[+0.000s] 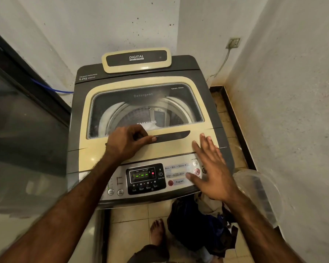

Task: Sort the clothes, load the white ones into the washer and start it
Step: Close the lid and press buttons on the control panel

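Our left hand curls around the handle of the closed washer lid. Our right hand, fingers spread, hovers over the control panel. White clothes show beyond the left knuckles. Starting seems next: press start.

Dim, warm indoor light from above leaves the left side in shadow, with soft glare on the washer's glass lid, slight motion blur on the right hand, and wide-angle bending of the walls toward the edges.
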Demonstrator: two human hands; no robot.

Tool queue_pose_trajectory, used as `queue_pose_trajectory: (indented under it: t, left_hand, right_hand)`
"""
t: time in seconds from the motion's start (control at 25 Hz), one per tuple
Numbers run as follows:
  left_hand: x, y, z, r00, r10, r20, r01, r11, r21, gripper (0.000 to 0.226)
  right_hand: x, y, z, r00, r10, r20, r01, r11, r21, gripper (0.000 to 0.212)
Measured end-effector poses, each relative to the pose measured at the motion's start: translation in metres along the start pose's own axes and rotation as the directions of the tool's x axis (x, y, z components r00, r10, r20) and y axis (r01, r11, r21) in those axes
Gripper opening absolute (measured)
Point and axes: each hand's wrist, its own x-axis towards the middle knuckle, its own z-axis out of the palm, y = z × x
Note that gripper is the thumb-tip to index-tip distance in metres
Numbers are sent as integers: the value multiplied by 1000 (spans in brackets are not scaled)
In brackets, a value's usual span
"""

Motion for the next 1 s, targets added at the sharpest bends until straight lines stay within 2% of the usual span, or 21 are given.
queue_pose_trajectory:
  t: [0.16,0.28,0.48,0.68,1.0]
  left_hand:
    - [0,0,0,1000,7,-15,-7,1000,14,41]
    - [0,0,0,1000,6,-18,-6,1000,16,40]
    - [-1,2,0,1000,14,8,-13,1000,-21,48]
    - [-2,3,0,999,30,15,-30,999,-26,48]
    - [-2,1,2,999,40,15,-39,999,-27,46]
  right_hand:
    - [-3,9,-7,1000,6,16,-7,997,78,88]
    - [0,12,-10,999,23,34,-27,990,137,89]
    - [3,7,-12,995,64,70,-72,992,106,93]
    - [4,11,-25,988,67,138,-94,976,198,91]
    - [4,16,-33,986,9,164,-30,992,126,84]
